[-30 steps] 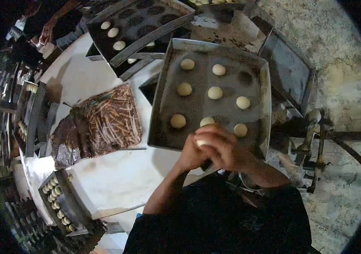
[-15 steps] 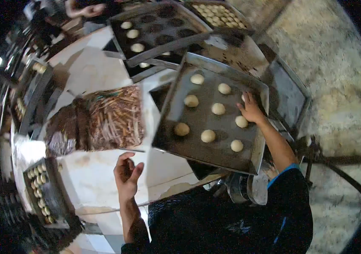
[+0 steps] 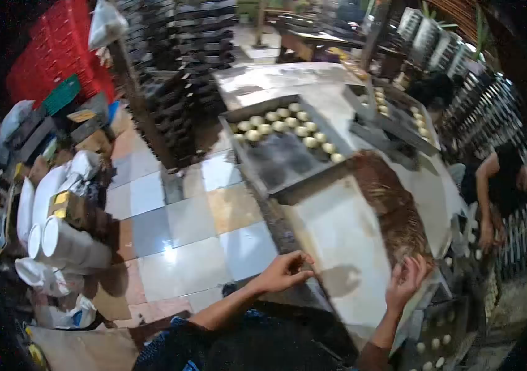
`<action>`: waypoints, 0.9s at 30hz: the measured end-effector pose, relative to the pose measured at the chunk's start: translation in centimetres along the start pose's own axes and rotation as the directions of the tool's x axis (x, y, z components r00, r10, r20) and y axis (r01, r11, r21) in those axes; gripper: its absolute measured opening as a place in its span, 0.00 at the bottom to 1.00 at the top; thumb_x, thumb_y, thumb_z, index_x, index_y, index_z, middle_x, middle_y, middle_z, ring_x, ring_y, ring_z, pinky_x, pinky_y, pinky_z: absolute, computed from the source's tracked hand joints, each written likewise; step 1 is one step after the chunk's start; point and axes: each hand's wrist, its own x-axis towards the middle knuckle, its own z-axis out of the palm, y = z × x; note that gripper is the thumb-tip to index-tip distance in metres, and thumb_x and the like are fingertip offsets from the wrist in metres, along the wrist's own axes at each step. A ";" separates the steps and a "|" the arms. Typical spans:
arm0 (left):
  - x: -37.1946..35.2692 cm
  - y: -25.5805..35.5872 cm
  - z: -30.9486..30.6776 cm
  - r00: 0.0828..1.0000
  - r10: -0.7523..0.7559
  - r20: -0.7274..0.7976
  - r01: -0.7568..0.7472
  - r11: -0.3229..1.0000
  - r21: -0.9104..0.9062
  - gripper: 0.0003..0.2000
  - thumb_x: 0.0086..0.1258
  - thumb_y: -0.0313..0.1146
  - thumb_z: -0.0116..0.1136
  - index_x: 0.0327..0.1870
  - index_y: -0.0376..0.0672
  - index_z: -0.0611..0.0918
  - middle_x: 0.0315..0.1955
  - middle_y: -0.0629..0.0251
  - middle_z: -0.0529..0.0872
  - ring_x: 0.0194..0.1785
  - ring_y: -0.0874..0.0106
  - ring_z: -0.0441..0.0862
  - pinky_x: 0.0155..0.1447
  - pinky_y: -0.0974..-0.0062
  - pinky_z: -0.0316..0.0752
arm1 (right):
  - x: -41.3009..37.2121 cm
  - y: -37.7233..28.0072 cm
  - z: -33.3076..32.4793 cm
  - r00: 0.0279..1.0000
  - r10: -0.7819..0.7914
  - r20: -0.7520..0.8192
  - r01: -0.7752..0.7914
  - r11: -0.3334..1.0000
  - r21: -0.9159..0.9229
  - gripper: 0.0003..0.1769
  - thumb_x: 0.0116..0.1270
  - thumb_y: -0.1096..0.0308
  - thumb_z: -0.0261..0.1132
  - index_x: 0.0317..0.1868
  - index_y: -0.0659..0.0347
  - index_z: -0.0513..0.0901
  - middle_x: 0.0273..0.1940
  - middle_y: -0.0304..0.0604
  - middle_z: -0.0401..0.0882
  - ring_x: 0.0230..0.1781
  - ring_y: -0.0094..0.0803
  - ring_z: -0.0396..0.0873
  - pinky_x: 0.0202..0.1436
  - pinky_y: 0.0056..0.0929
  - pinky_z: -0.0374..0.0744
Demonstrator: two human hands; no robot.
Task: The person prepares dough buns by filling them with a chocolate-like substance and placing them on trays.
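Note:
My left hand (image 3: 285,271) hovers over the near edge of the white table (image 3: 338,229), its fingers curved and apart, with nothing seen between them. Farther right, my right hand (image 3: 407,278) is raised at the near end of a long brown filling slab (image 3: 390,201), fingers spread and empty. Whether its fingertips touch the slab I cannot tell. Beyond my left hand, a dark tray (image 3: 282,164) holds several round dough balls (image 3: 263,128) along its far and right sides.
Another tray (image 3: 399,127) with dough balls lies at the back right. At right stands a co-worker (image 3: 498,179), arms lowered. A tray (image 3: 437,328) is at the lower right. Tall tray stacks (image 3: 205,55), white buckets (image 3: 68,241) and a red crate (image 3: 59,49) stand left.
The view has swung left, toward the tiled floor and stacks. My right hand has left the tray of spaced dough balls and is now by the brown slab. My left hand remains open.

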 end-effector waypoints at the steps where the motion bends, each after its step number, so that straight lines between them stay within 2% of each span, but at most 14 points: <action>1: -1.6 1.0 -3.3 1.000 0.026 0.011 -0.026 0.996 0.083 0.13 0.66 0.34 0.66 0.48 0.43 0.78 0.25 0.78 0.74 0.31 0.85 0.69 0.35 0.82 0.66 | 0.6 -4.2 3.3 0.991 -0.107 0.084 0.105 0.994 0.025 0.14 0.62 0.69 0.65 0.46 0.66 0.82 0.59 0.54 0.69 0.58 0.46 0.72 0.60 0.41 0.72; 2: -3.0 2.7 -7.3 0.999 -0.036 -0.002 0.036 0.994 0.104 0.13 0.66 0.34 0.66 0.48 0.43 0.78 0.24 0.77 0.73 0.30 0.85 0.69 0.35 0.82 0.66 | 0.8 -7.7 6.1 0.977 -0.154 0.147 0.145 0.987 0.072 0.13 0.61 0.71 0.64 0.45 0.66 0.82 0.58 0.53 0.70 0.55 0.46 0.73 0.58 0.41 0.73; 4: -5.3 3.3 -14.2 0.970 -0.013 -0.242 0.050 0.987 0.150 0.12 0.66 0.32 0.66 0.47 0.42 0.78 0.23 0.77 0.72 0.29 0.85 0.68 0.34 0.83 0.65 | 2.1 -13.4 10.8 0.945 -0.240 0.220 0.223 0.970 0.101 0.11 0.59 0.74 0.64 0.43 0.66 0.82 0.57 0.53 0.70 0.50 0.45 0.75 0.53 0.40 0.75; 5: -6.9 3.4 -17.5 0.925 -0.015 -0.379 0.082 0.983 0.162 0.12 0.66 0.32 0.65 0.46 0.41 0.78 0.23 0.77 0.72 0.29 0.85 0.68 0.33 0.84 0.65 | 2.3 -15.7 12.7 0.934 -0.270 0.236 0.259 0.963 0.076 0.11 0.58 0.74 0.64 0.42 0.66 0.82 0.56 0.53 0.71 0.48 0.44 0.76 0.51 0.39 0.76; 7: -8.0 2.0 -23.3 0.780 -0.019 -0.625 0.022 1.000 -0.002 0.11 0.65 0.32 0.66 0.45 0.41 0.78 0.22 0.76 0.71 0.27 0.85 0.66 0.31 0.84 0.64 | 3.5 -18.9 16.8 0.950 -0.211 0.232 0.165 0.966 0.201 0.10 0.59 0.74 0.64 0.41 0.68 0.81 0.52 0.50 0.73 0.42 0.40 0.76 0.45 0.36 0.77; 11: -6.2 -1.1 -30.9 0.615 0.012 -0.789 0.019 0.999 0.030 0.09 0.66 0.30 0.64 0.42 0.40 0.78 0.23 0.78 0.71 0.28 0.85 0.67 0.33 0.86 0.64 | 6.7 -23.4 23.6 0.942 -0.201 0.268 0.137 0.961 0.241 0.08 0.62 0.74 0.63 0.41 0.67 0.82 0.49 0.48 0.74 0.37 0.36 0.78 0.42 0.31 0.78; 13: -3.7 -2.3 -32.2 0.713 0.016 -0.701 0.064 0.994 0.088 0.08 0.69 0.31 0.60 0.44 0.40 0.79 0.27 0.74 0.77 0.31 0.84 0.70 0.36 0.83 0.67 | 8.9 -25.4 27.0 0.945 -0.230 0.234 0.166 0.950 0.264 0.07 0.63 0.74 0.63 0.41 0.67 0.82 0.46 0.47 0.76 0.37 0.34 0.78 0.41 0.30 0.79; 14: -2.6 -1.9 -33.3 0.830 -0.083 -0.552 0.096 0.995 -0.006 0.11 0.69 0.34 0.61 0.47 0.40 0.78 0.29 0.73 0.78 0.33 0.84 0.72 0.38 0.84 0.69 | 10.1 -26.7 28.5 0.952 -0.222 0.213 0.156 0.945 0.287 0.07 0.64 0.74 0.63 0.41 0.67 0.81 0.45 0.47 0.76 0.38 0.34 0.78 0.42 0.30 0.78; 15: -1.4 -2.9 -35.5 0.936 -0.135 -0.325 0.157 0.987 0.040 0.15 0.68 0.37 0.63 0.50 0.40 0.78 0.33 0.70 0.80 0.36 0.81 0.74 0.40 0.82 0.70 | 11.3 -27.9 30.4 0.959 -0.212 0.188 0.146 0.938 0.313 0.07 0.64 0.74 0.63 0.41 0.67 0.81 0.45 0.46 0.77 0.39 0.35 0.78 0.43 0.30 0.78; 17: 0.8 -3.9 -40.3 0.980 -0.197 -0.036 0.201 0.969 0.146 0.18 0.67 0.39 0.65 0.53 0.40 0.77 0.35 0.67 0.81 0.37 0.78 0.75 0.41 0.79 0.72 | 13.5 -28.6 34.9 0.976 -0.190 0.103 0.145 0.930 0.337 0.06 0.66 0.73 0.62 0.39 0.67 0.82 0.43 0.45 0.78 0.41 0.36 0.77 0.45 0.31 0.77; 21: 4.7 -10.9 -52.5 0.930 -0.341 -0.140 0.360 0.921 0.150 0.20 0.67 0.40 0.65 0.54 0.40 0.77 0.36 0.65 0.82 0.38 0.74 0.78 0.43 0.76 0.73 | 19.7 -30.3 44.9 0.993 -0.100 0.061 0.065 0.904 0.423 0.05 0.66 0.73 0.62 0.38 0.67 0.81 0.39 0.45 0.78 0.36 0.34 0.76 0.41 0.29 0.75; 23: 5.0 -11.2 -58.2 0.746 -0.423 -0.514 0.575 0.799 0.177 0.19 0.66 0.39 0.65 0.54 0.40 0.78 0.37 0.65 0.82 0.38 0.75 0.79 0.42 0.76 0.74 | 22.1 -32.8 49.7 0.991 -0.111 0.074 0.076 0.925 0.372 0.05 0.67 0.73 0.62 0.37 0.68 0.80 0.37 0.43 0.78 0.34 0.33 0.75 0.39 0.28 0.75; 26: 7.6 -10.1 -66.6 0.648 -0.459 -0.608 0.416 0.882 -0.222 0.20 0.64 0.39 0.65 0.53 0.39 0.77 0.32 0.66 0.82 0.34 0.76 0.77 0.33 0.77 0.71 | 26.1 -39.4 55.4 0.990 -0.131 0.060 0.086 0.870 0.486 0.04 0.64 0.75 0.62 0.34 0.69 0.79 0.34 0.46 0.78 0.34 0.35 0.76 0.40 0.29 0.74; 27: 8.7 -9.9 -69.0 0.652 -0.458 -0.605 0.418 0.882 -0.217 0.20 0.64 0.39 0.65 0.53 0.39 0.77 0.32 0.66 0.82 0.34 0.76 0.77 0.33 0.77 0.71 | 27.4 -41.8 56.7 0.982 -0.182 0.053 0.133 0.859 0.494 0.04 0.63 0.76 0.62 0.34 0.69 0.79 0.34 0.46 0.78 0.34 0.36 0.76 0.41 0.30 0.75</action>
